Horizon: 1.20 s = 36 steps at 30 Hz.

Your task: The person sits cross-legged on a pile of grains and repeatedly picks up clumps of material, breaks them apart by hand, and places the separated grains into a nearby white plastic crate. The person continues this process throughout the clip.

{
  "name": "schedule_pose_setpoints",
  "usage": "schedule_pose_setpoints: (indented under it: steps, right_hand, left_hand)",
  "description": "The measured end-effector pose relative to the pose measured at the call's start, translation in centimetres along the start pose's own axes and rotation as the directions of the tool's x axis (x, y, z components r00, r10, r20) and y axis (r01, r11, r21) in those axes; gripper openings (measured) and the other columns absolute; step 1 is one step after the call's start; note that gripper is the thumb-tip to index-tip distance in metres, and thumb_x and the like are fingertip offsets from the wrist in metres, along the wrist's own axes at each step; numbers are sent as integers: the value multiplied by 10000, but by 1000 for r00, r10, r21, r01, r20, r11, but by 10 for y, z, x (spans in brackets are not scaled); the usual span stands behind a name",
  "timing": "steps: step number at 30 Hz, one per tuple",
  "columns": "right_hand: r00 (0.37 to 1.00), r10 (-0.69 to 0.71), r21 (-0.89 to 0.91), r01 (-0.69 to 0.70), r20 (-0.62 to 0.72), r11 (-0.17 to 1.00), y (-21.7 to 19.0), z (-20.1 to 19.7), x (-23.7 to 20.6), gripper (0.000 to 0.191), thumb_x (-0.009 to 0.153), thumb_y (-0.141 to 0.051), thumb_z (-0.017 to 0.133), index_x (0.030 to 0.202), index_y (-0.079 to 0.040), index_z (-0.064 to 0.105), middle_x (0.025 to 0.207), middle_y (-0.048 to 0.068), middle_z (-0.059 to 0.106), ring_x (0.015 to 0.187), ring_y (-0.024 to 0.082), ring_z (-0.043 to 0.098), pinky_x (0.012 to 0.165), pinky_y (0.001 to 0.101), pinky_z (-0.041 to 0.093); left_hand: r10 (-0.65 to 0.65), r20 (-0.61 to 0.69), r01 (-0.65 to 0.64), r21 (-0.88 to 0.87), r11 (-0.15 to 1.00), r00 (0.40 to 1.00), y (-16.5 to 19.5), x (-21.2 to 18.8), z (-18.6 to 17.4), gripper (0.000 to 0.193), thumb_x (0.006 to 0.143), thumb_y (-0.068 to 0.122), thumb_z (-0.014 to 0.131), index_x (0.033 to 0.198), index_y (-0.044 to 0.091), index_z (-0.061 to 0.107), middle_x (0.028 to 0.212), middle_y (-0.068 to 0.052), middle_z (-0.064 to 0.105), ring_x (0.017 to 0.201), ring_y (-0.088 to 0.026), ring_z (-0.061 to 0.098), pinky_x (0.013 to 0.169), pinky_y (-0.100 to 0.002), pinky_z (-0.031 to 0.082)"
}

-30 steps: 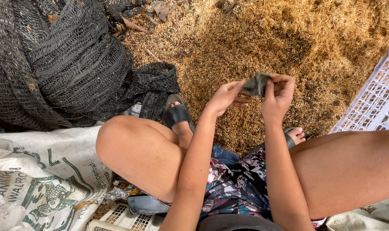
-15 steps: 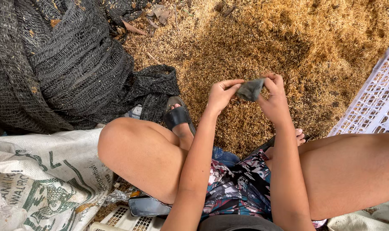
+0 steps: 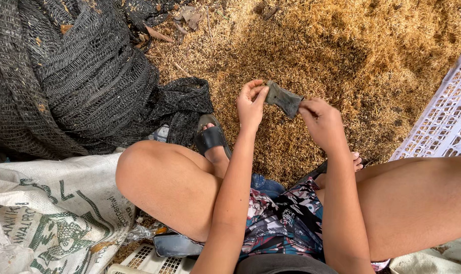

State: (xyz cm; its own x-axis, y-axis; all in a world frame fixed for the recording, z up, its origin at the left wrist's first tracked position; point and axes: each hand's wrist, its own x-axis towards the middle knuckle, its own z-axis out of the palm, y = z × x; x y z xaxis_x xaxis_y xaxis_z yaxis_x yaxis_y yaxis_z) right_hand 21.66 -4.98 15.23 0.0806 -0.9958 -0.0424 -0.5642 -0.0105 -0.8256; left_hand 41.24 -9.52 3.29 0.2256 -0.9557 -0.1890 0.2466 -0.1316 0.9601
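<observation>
A small dark grey piece [image 3: 284, 98], flat and crumpled like rubber or cloth, is held up between both hands above a heap of golden husks [image 3: 342, 61]. My left hand [image 3: 251, 104] pinches its left end with the fingertips. My right hand [image 3: 320, 122] grips its right end, knuckles toward the camera. Both forearms reach forward between my bent bare knees. What the piece is exactly cannot be made out.
A big bundle of black netting [image 3: 73, 76] fills the upper left. A printed white woven sack [image 3: 53, 213] lies lower left. A white plastic lattice crate [image 3: 440, 122] sits at the right edge. My foot in a black sandal [image 3: 212, 137] rests on the husks.
Both hands have shifted left with the dark piece; they have drawn apart, and the piece is now stretched out between them rather than bunched.
</observation>
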Motion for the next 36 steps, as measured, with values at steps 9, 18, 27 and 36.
schedule_pose_setpoints:
  steps: [9,18,27,36]
  right_hand:
    - [988,119,352,-146,99,925,51,22,21,219,991,-17,621,1160,-46,758,957,-1,726,820,83,609,726,248,494]
    - [990,130,463,-91,-52,881,55,7,21,330,948,-67,727,1255,-19,618,1174,40,726,1045,131,716,883,267,594]
    - [982,151,10,-151,-110,988,77,-11,40,203,915,-76,767,1110,-30,732,993,81,770,878,171,745,769,318,604]
    - [979,169,234,-191,110,953,129,-12,49,356,905,-187,784,1206,-30,676,1138,108,736,1037,228,708,903,358,592]
  left_hand:
    - [7,126,-21,107,994,992,-5,0,25,283,970,94,687,1235,23,616,1029,-73,767,914,-119,718,788,-270,577]
    - [16,-54,-13,66,998,998,-47,4,40,208,977,87,704,1147,26,601,993,-72,744,881,-107,684,763,-259,543]
    - [-275,-34,264,417,870,961,-28,-10,49,546,1006,363,628,1397,30,442,1133,-143,705,918,-215,699,779,-369,550]
    - [7,-102,80,814,576,995,15,-59,92,535,864,208,687,1333,78,465,1321,-187,590,994,-331,725,782,-431,606]
